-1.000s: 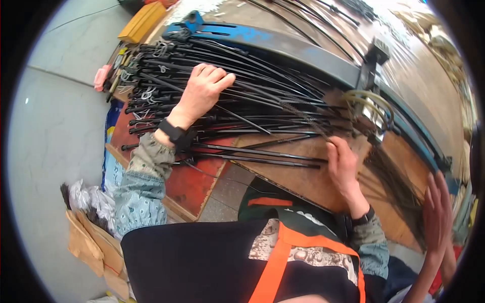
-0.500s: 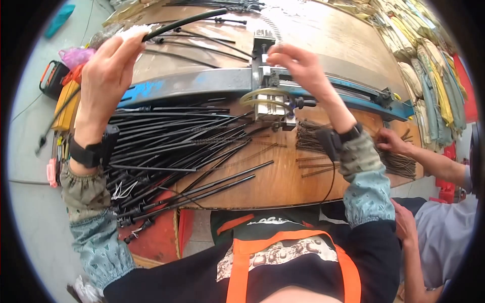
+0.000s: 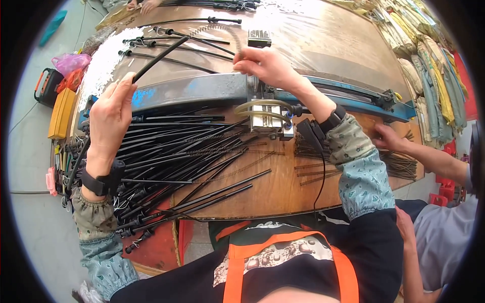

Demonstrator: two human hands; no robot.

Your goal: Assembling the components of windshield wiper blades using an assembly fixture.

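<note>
My left hand [image 3: 112,113] is closed around a black tube [image 3: 160,59], which slants up and to the right above the bench. From the tube's upper end a thin coil spring [image 3: 218,26] arches over to the right. My right hand [image 3: 260,63] pinches the other end of that spring between thumb and fingers. The spring's far tip meets the tube's mouth; how deep it sits inside I cannot tell. Below my hands lies a pile of black tubes [image 3: 151,146], several with springs [image 3: 217,169] sticking out of their ends.
A blue and grey metal rail [image 3: 202,87] crosses the bench, with a clamp unit [image 3: 267,118] midway. Loose springs [image 3: 318,146] lie at right, near a co-worker's hand [image 3: 388,137]. Another person's hands [image 3: 146,6] show at the far left. White bits [image 3: 103,63] lie beyond the rail.
My right hand has moved left, bringing the spring's free tip to the tube's mouth. My left hand has come lower and slightly right, and the tube's upper end has dropped leftward.
</note>
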